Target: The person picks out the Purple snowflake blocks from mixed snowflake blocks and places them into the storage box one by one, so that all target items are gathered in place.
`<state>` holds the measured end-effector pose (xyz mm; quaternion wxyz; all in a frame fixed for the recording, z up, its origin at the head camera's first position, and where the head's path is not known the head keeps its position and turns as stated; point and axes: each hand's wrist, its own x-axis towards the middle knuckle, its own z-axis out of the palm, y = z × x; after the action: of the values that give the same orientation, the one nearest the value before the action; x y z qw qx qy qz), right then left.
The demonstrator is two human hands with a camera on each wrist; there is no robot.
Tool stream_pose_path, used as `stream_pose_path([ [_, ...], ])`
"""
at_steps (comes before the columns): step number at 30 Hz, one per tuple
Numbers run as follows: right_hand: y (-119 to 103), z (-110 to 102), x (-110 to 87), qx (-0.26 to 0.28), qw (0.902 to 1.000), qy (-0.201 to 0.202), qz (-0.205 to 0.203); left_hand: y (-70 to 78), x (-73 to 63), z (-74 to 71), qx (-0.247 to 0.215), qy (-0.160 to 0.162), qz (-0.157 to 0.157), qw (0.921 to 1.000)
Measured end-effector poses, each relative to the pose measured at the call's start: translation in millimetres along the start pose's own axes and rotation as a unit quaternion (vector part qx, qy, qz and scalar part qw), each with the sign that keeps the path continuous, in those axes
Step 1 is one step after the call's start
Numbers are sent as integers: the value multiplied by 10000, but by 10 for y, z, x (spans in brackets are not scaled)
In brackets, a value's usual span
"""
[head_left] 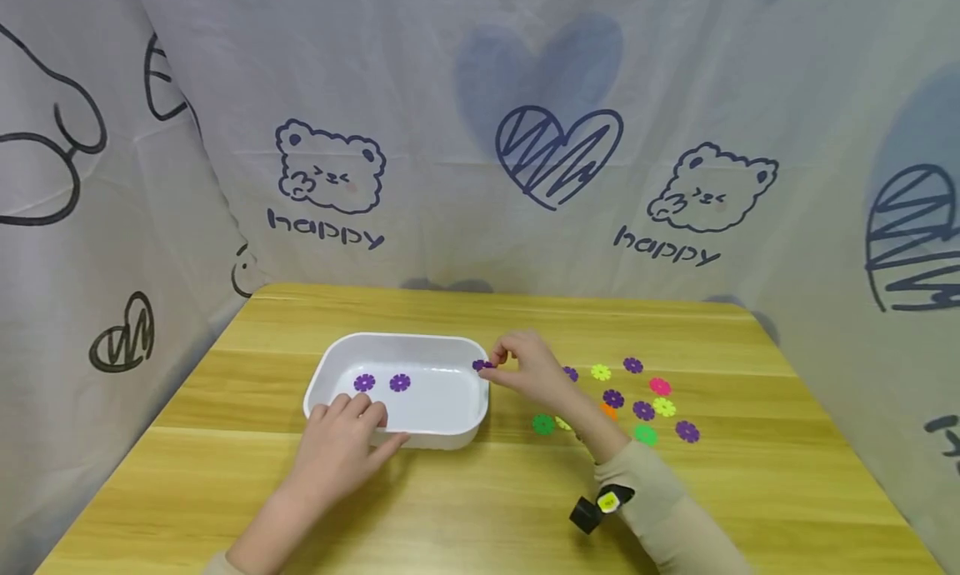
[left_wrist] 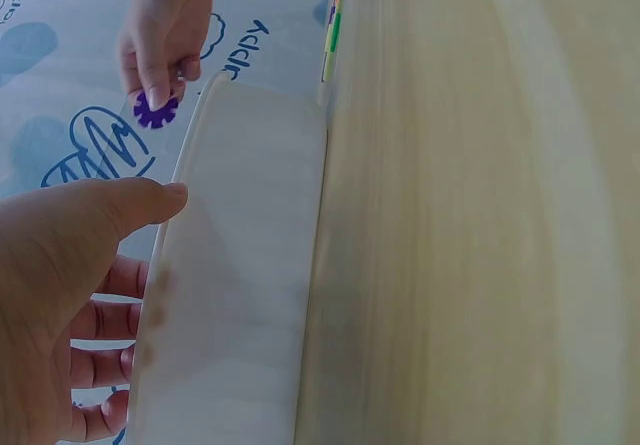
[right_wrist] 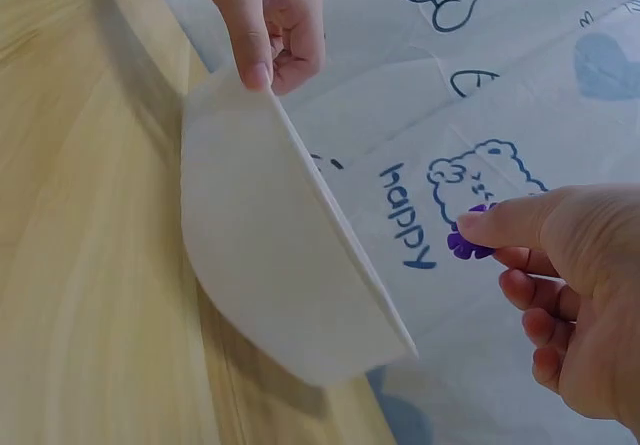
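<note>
**Purple disc held at the rim of the white tub**

White plastic makes up the shallow rectangular tub (head_left: 442, 412) that sits on the pale wooden counter (head_left: 480, 492), a little left of the middle. The left hand (head_left: 341, 442) grasps the tub's near wall: the fingers curl over the rim into the inside while the thumb presses the outer face, as the left wrist view shows plainly.

The right hand (head_left: 528, 371) pinches a purple flower-shaped disc (head_left: 482, 364) between thumb and fingertips, holding it at the tub's right edge, just at the rim. In the right wrist view the disc (right_wrist: 468, 240) pokes out past the thumb tip, with the other fingers curled below.

Two more purple discs (head_left: 382, 382) lie flat on the tub's floor, side by side near its left half.

On the counter to the right of the tub lies a loose scatter of discs (head_left: 637, 400) in purple, yellow, pink, green and orange, some partly hidden behind the right forearm. A beige sleeve (head_left: 660, 508) covers that arm, with a small black device (head_left: 596, 508) strapped at the wrist.

A grey cloth backdrop (head_left: 480, 142) printed with bears, hearts and the word "happy" hangs around the counter on three sides.
</note>
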<state>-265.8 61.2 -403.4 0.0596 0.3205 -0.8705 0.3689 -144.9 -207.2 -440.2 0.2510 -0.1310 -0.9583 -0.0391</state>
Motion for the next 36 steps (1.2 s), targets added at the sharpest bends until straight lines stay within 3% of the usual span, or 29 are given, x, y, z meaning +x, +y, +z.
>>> stream_pose_path([
  [7, -76, 187, 241, -144, 9995, -139, -257, 10, 6, -31, 43, -69, -7, 10000],
  [14, -94, 414, 403, -192, 9995, -251, 61, 29, 9, -34, -14, 4, 8, 10000],
  [19, -131, 547, 484, -592, 9978, -278, -77, 31, 6, -27, 19, 26, 11, 10000],
  [28, -240, 727, 573, -1468, 9884, -366, -117, -9, -18, 1, 23, -1, 8, 10000],
  [36, -179, 735, 510, -1316, 9912, -102, 125, -9, -5, 3, 15, -52, 26, 10000],
])
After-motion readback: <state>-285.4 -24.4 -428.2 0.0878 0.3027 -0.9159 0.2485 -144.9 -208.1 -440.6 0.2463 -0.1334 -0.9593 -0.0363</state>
